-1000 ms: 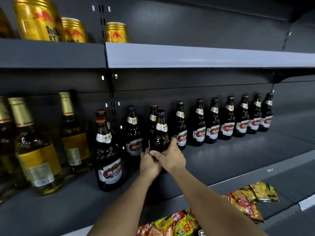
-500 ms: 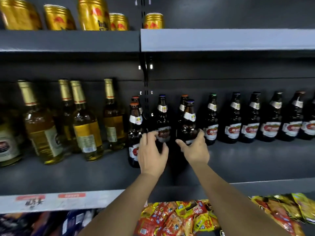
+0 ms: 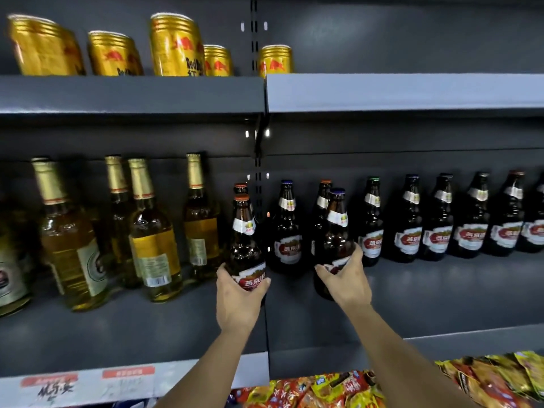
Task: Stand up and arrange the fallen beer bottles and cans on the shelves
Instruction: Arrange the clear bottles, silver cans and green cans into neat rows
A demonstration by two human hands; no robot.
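On the middle shelf (image 3: 426, 301) stand dark brown beer bottles with red labels. My left hand (image 3: 235, 298) grips the base of the front orange-capped bottle (image 3: 244, 231), which stands upright. My right hand (image 3: 344, 279) grips the lower body of the blue-capped bottle (image 3: 337, 228) a little to the right. Between them, further back, stands another blue-capped bottle (image 3: 287, 228). A row of the same dark bottles (image 3: 441, 222) runs to the right along the back. Gold cans (image 3: 173, 45) stand on the top shelf; the two leftmost look tilted.
Tall pale-gold bottles with gold foil necks (image 3: 153, 231) crowd the left half of the middle shelf. Bright snack packets (image 3: 338, 390) lie on the shelf below. Price tags (image 3: 126, 373) sit on the shelf's front edge at lower left.
My left hand has moved left and closed round the front orange-capped bottle. My right hand has wrapped round the blue-capped bottle. The view has shifted left.
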